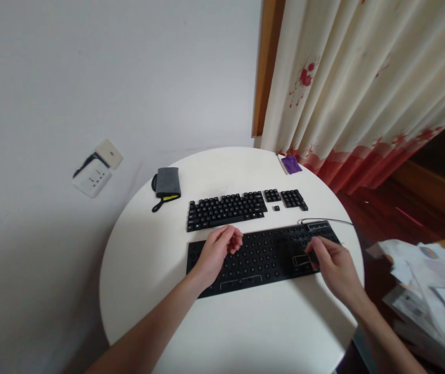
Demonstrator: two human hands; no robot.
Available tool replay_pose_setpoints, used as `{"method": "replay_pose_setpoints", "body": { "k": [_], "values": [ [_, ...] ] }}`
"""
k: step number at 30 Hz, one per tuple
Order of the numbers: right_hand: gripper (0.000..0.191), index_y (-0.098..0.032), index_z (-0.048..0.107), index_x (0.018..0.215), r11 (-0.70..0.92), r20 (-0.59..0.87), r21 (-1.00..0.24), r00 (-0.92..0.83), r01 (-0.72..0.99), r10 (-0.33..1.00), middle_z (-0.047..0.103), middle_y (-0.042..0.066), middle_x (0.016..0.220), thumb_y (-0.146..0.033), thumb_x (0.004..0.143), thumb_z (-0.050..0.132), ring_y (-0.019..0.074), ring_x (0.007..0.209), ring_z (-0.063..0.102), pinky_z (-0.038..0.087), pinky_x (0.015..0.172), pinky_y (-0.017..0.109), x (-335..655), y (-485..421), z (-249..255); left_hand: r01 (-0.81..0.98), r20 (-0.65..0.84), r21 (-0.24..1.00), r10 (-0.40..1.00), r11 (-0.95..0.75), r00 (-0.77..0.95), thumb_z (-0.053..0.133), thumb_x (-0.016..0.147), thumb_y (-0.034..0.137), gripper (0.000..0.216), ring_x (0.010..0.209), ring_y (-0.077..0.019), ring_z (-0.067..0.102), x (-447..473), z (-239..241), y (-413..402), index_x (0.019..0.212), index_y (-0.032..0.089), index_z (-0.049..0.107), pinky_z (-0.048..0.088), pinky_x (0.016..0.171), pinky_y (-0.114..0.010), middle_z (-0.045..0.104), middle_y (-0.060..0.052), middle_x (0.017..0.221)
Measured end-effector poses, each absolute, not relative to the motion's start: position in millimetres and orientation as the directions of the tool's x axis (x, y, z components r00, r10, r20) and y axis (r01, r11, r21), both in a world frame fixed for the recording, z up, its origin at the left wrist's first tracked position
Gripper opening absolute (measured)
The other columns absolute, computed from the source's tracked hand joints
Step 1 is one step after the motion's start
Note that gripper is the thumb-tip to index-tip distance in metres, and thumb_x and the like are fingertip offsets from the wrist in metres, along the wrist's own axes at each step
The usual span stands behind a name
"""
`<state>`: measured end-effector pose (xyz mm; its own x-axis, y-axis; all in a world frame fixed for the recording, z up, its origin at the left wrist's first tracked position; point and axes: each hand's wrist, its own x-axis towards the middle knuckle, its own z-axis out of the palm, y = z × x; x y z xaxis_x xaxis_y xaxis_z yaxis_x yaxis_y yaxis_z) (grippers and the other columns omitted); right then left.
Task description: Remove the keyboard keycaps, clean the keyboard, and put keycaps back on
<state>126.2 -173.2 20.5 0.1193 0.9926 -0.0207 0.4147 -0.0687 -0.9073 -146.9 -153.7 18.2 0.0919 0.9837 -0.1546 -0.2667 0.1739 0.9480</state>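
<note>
A black keyboard base point(263, 257) with its keycaps removed lies on the round white table point(230, 322). Behind it the removed black keycaps point(226, 209) sit laid out in keyboard order, with smaller groups point(294, 198) to the right. My left hand point(216, 252) rests on the base's left part with its fingers curled inward; nothing shows in them. My right hand point(333, 262) rests on the base's right end, fingers pressed together on a small dark piece I cannot make out.
A grey pouch point(167, 183) with a black strap lies at the table's back left. A purple cloth point(291, 164) lies at the back edge by the curtain point(362, 88). Papers point(428, 291) are piled to the right. A wall socket point(97, 169) is on the left wall.
</note>
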Motion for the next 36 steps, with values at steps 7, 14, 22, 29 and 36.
{"method": "replay_pose_setpoints", "body": {
  "k": [7, 14, 22, 29, 36],
  "values": [
    [0.046, -0.019, 0.062, 0.072, -0.108, -0.067, -0.91, 0.115, 0.4, 0.991, 0.053, 0.0, 0.051, -0.058, 0.092, 0.048, 0.0149, 0.047, 0.048, 0.034, 0.045, 0.025, 143.8, -186.5, -1.0, -0.251, -0.157, 0.953, 0.985, 0.171, 0.073, 0.059, 0.09, 0.044, 0.031, 0.063, -0.0128, 0.05, -146.2, 17.1, -152.9, 0.081, 0.015, 0.065, 0.035, 0.057, -0.026, 0.06, -0.003, 0.071],
    [0.045, -0.021, 0.058, 0.072, 0.004, 0.01, -0.856, 0.008, 0.518, 1.0, 0.052, -0.001, 0.053, -0.055, 0.096, 0.041, 0.0149, 0.048, 0.048, 0.033, 0.048, 0.026, 124.3, -189.9, 4.4, -0.234, -0.152, 0.958, 0.985, 0.167, 0.081, 0.058, 0.091, 0.043, 0.031, 0.063, -0.0125, 0.049, -147.1, 14.1, -151.9, 0.08, 0.015, 0.065, 0.034, 0.057, -0.026, 0.059, -0.003, 0.071],
    [0.039, -0.024, 0.051, 0.068, 0.146, 0.141, -0.469, -0.09, 0.871, 0.986, 0.061, 0.004, 0.059, -0.042, 0.099, 0.035, 0.018, 0.05, 0.056, 0.028, 0.052, 0.029, 104.4, -195.0, 9.1, -0.228, -0.154, 0.959, 0.985, 0.168, 0.079, 0.06, 0.089, 0.044, 0.032, 0.062, -0.0127, 0.049, -147.1, 13.7, -150.9, 0.079, 0.015, 0.065, 0.034, 0.056, -0.025, 0.059, -0.003, 0.071],
    [0.046, -0.022, 0.059, 0.076, -0.034, -0.082, -0.813, -0.055, 0.581, 0.995, 0.056, 0.0, 0.052, -0.056, 0.097, 0.037, 0.0156, 0.046, 0.051, 0.035, 0.048, 0.027, 128.4, -187.0, 1.2, -0.232, -0.153, 0.958, 0.985, 0.169, 0.085, 0.058, 0.091, 0.042, 0.031, 0.063, -0.0123, 0.049, -147.9, 14.1, -151.3, 0.08, 0.014, 0.065, 0.035, 0.056, -0.025, 0.059, -0.003, 0.072],
    [0.055, -0.018, 0.061, 0.072, -0.231, -0.231, -0.942, 0.029, 0.243, 0.973, 0.056, 0.0, 0.046, -0.069, 0.086, 0.048, 0.0107, 0.034, 0.041, 0.028, 0.036, 0.023, 139.2, -180.6, -1.7, -0.21, -0.143, 0.964, 0.984, 0.163, 0.107, 0.057, 0.092, 0.041, 0.031, 0.063, -0.0129, 0.051, -148.0, 11.2, -150.3, 0.081, 0.014, 0.065, 0.037, 0.057, -0.025, 0.059, -0.004, 0.072]
  ]
}}
